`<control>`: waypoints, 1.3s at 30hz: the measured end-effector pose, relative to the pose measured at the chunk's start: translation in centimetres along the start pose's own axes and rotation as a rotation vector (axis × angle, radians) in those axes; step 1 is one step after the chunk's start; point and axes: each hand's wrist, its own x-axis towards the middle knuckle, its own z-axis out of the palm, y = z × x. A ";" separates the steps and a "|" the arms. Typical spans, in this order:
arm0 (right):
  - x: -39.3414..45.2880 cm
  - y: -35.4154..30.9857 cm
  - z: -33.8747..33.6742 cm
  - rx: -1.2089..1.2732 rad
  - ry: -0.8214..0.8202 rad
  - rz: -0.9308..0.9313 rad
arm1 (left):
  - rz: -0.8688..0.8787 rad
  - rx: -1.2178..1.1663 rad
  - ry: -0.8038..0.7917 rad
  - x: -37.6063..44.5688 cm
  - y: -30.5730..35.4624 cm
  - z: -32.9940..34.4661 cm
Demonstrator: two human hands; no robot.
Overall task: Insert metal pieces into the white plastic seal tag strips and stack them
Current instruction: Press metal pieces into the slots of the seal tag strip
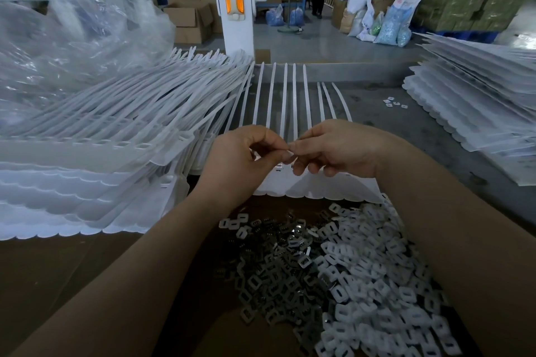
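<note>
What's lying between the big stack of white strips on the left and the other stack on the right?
In the head view, one white strip sheet lies flat on the grey table, with both hands over it.

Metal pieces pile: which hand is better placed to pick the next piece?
Probably the right hand: its forearm passes directly over the pile of metal pieces. The left hand is farther left.

Left hand (237, 159), right hand (339, 148): bare, no gloves, rings or watch; forearms unsleeved.

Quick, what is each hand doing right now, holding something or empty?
Left hand: fingers curled, pinching at something too small to make out.
Right hand: fingers curled, fingertips meeting the left's; what it holds cannot be told.
</note>
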 end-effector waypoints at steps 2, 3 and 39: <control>0.0 0.0 -0.1 0.063 -0.021 -0.009 | -0.004 -0.001 0.008 0.1 0.2 -0.1; 0.0 0.0 -0.2 0.088 -0.033 -0.012 | -0.006 -0.003 0.012 0.1 0.2 -0.1; 0.3 0.1 0.7 -0.257 0.301 -0.023 | -0.204 0.204 -0.196 -0.1 -0.9 0.5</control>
